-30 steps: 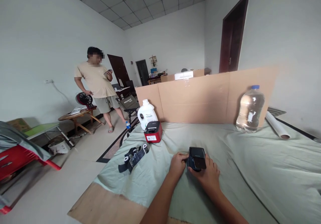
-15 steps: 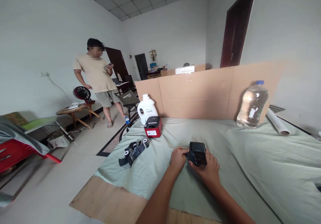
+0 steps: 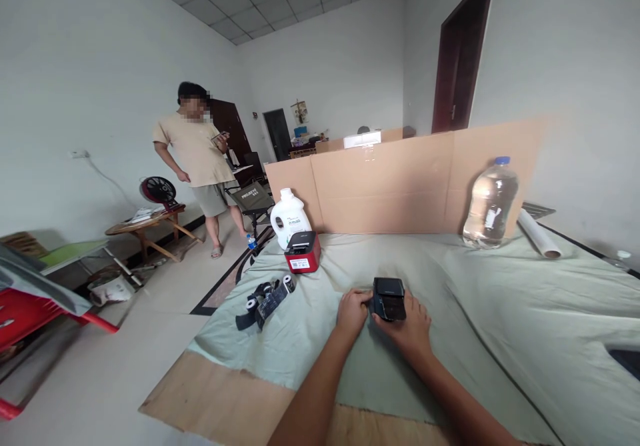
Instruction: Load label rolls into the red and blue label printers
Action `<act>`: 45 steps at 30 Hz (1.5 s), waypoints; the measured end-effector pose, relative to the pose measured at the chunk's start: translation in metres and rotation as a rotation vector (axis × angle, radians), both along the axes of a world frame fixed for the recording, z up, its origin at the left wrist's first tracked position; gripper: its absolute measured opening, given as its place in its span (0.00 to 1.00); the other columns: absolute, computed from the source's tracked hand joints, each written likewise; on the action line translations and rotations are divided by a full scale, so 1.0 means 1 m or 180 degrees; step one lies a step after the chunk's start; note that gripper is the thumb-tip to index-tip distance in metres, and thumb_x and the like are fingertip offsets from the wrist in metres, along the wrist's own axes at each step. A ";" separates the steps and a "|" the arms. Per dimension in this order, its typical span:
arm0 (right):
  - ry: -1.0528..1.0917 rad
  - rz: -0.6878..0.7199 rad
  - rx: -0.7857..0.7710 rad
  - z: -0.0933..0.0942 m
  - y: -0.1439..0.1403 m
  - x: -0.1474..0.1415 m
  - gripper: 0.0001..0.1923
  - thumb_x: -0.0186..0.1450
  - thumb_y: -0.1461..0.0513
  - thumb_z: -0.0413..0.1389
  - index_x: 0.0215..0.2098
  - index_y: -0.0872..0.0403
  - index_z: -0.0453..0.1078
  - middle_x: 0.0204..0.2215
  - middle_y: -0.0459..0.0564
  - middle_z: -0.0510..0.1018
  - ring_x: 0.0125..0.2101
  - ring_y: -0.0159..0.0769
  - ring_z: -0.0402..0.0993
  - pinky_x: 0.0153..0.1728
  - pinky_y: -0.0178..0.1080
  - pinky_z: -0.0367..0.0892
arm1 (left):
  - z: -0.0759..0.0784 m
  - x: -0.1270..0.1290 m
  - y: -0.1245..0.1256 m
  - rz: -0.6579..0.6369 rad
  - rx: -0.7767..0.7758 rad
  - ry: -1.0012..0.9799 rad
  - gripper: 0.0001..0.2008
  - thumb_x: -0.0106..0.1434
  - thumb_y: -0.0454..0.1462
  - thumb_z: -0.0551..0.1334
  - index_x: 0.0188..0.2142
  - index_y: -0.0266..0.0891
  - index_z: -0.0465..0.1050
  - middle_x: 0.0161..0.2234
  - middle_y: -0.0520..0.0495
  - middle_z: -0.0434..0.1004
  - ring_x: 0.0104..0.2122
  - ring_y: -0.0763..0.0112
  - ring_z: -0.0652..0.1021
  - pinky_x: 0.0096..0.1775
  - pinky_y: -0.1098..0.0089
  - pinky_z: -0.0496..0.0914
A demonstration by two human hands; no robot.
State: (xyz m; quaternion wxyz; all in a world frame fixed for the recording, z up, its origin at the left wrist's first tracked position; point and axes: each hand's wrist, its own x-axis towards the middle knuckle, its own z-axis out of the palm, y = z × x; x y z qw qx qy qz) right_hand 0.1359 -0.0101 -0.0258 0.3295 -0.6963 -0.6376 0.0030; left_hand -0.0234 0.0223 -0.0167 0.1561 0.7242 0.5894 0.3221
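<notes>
Lower centre of frame: small black device gripped by both left hand and right hand over green cloth. Best kept steady, pressed lightly.

Around the bench we see clutter and a bystander.
We note a red label printer before a white jug, black rolls to its left, a water bottle against the cardboard screen, a person standing beyond.
</notes>
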 end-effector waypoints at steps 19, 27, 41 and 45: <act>0.0159 0.0050 -0.0195 0.012 -0.007 -0.001 0.47 0.54 0.45 0.64 0.63 0.60 0.56 0.50 0.63 0.73 0.51 0.56 0.69 0.47 0.47 0.61 | -0.015 -0.008 0.009 -0.0539 0.0034 -0.1254 0.29 0.58 0.26 0.53 0.56 0.42 0.76 0.53 0.47 0.80 0.53 0.67 0.77 0.62 0.61 0.67; 0.0265 0.0066 -0.0267 0.021 -0.011 -0.003 0.47 0.53 0.47 0.65 0.63 0.61 0.58 0.50 0.63 0.74 0.52 0.56 0.68 0.48 0.47 0.60 | -0.006 0.002 0.002 -0.0441 0.0195 -0.0845 0.28 0.65 0.30 0.51 0.64 0.42 0.68 0.57 0.46 0.75 0.58 0.67 0.72 0.64 0.62 0.63; 0.0257 0.0052 -0.0268 0.014 -0.009 -0.002 0.47 0.54 0.45 0.63 0.64 0.61 0.58 0.51 0.65 0.73 0.52 0.58 0.67 0.49 0.49 0.58 | 0.070 0.038 0.025 -0.0315 0.0156 0.1396 0.17 0.70 0.38 0.54 0.51 0.46 0.79 0.55 0.45 0.79 0.55 0.60 0.74 0.59 0.60 0.65; 0.0312 0.0108 -0.0281 0.018 -0.011 -0.001 0.47 0.55 0.45 0.63 0.64 0.60 0.57 0.50 0.63 0.73 0.53 0.57 0.67 0.50 0.49 0.57 | 0.091 0.053 0.043 -0.0793 -0.0287 0.1842 0.11 0.65 0.38 0.63 0.44 0.51 0.82 0.47 0.49 0.83 0.48 0.63 0.79 0.50 0.67 0.71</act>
